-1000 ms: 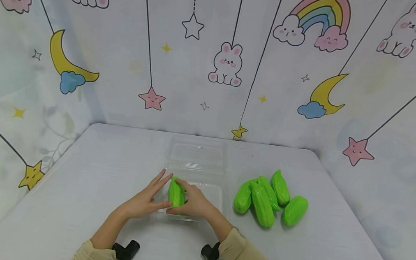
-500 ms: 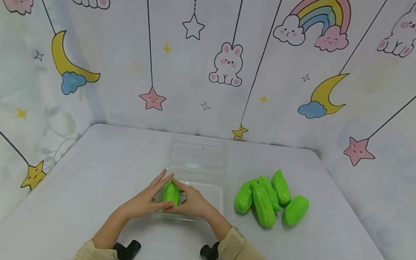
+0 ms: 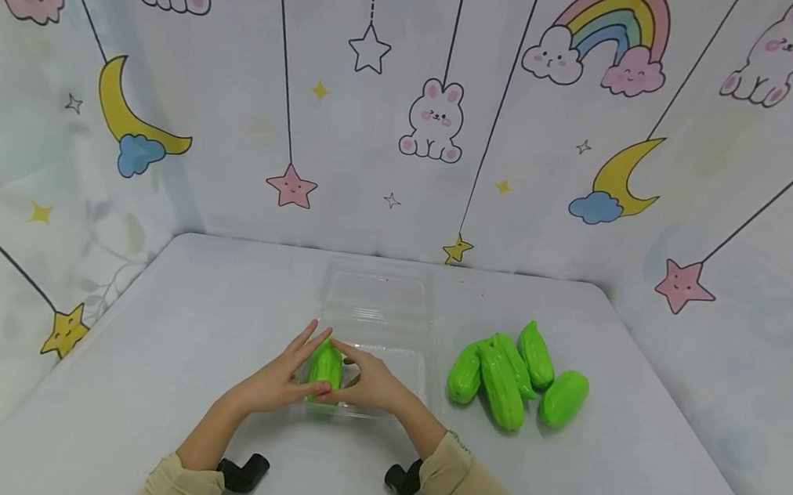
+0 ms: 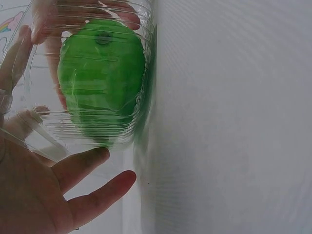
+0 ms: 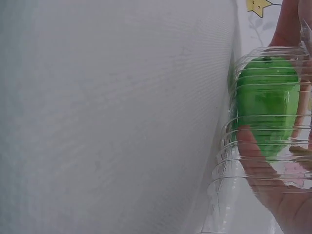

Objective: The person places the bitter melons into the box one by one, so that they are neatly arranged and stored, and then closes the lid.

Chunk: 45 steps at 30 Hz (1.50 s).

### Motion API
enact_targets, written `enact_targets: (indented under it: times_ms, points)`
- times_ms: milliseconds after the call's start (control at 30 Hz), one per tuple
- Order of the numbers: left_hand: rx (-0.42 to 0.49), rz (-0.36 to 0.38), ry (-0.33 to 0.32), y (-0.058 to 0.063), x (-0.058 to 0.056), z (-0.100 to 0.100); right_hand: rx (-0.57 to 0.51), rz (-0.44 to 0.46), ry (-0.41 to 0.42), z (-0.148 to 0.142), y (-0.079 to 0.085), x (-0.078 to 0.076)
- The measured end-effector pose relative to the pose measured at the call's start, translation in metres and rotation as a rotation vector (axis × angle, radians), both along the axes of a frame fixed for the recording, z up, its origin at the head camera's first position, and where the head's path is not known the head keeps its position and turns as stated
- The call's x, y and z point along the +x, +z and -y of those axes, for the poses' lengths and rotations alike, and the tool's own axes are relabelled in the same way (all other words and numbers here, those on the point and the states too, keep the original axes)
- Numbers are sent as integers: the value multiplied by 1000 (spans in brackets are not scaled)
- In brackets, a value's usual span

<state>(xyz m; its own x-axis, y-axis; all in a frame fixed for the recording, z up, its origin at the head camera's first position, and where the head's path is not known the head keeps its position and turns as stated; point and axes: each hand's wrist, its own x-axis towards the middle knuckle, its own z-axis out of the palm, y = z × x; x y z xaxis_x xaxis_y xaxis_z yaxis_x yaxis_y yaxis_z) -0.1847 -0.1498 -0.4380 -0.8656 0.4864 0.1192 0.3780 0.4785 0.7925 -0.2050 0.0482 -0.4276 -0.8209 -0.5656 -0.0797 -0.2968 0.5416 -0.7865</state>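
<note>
A glossy, ridged, bright green cucumber-like vegetable (image 3: 326,366) stands lengthwise at the left side of a clear plastic clamshell box (image 3: 396,369). My right hand (image 3: 372,383) reaches into the box and holds it between fingers at its far end and thumb near its front end. Through the clear wall in the right wrist view, a finger lies along the vegetable (image 5: 268,97). My left hand (image 3: 271,382) is at the box's left side, its fingers extended and its thumb by the near rim. In the left wrist view, straight fingers (image 4: 105,197) spread outside the wall.
Several more green vegetables (image 3: 503,386) lie in a loose group on the white table (image 3: 223,287), right of the box. The box's clear lid (image 3: 378,293) lies folded back behind it. A patterned cloth wall (image 3: 377,144) rises beyond the table.
My right hand has shifted the vegetable left inside the box, against the left side, and its fingertips have moved closer to my left hand. In the last half second little has moved.
</note>
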Motion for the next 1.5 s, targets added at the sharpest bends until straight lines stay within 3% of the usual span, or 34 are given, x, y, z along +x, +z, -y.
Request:
enact_targets:
  times_ms: [633, 1500]
  points:
    - [-7, 25, 4, -1, -2, 0, 55, -71, -20, -25, 15, -5]
    - [-16, 6, 17, -1, -2, -1, 21, -194, -8, -63, 44, -1]
